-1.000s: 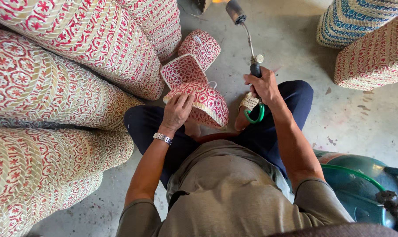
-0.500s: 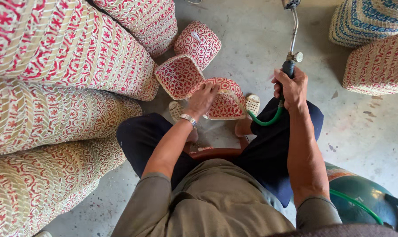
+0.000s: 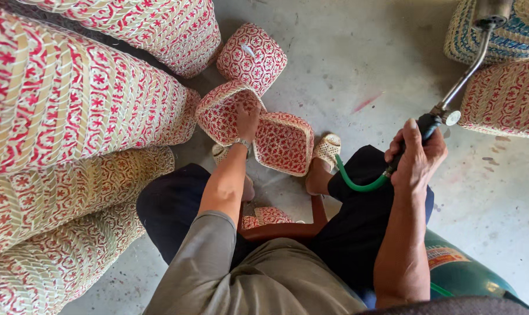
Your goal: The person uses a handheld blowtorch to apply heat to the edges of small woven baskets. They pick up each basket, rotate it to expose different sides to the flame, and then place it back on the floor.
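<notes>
— Under the left hand (image 3: 248,119), what's there?

— A small square woven basket (image 3: 284,143), red and cream, lying on the concrete floor (image 3: 346,76) between the person's sandalled feet. The fingers (image 3: 245,112) are spread flat across the seam where it meets a second basket (image 3: 221,111) tilted just to their left; they press rather than grip, so the hand is open.

— And past the fingertips?

— A third little basket (image 3: 252,55), just beyond them, apart from the hand.

— The right hand (image 3: 416,157)?

— Fingers (image 3: 437,153) closed tight round the black handle of a gas torch (image 3: 460,87). Its metal tube runs up and away from the knuckles toward the top edge — the nozzle is held well apart from the baskets. A green hose (image 3: 358,182) curls down from below the fist, over the knee.

— What surrounds them?

— Left of the left arm, big stacks of patterned baskets (image 3: 72,105); behind the right elbow, a green gas cylinder (image 3: 463,271); beyond the torch, a blue-striped basket (image 3: 521,29).
</notes>
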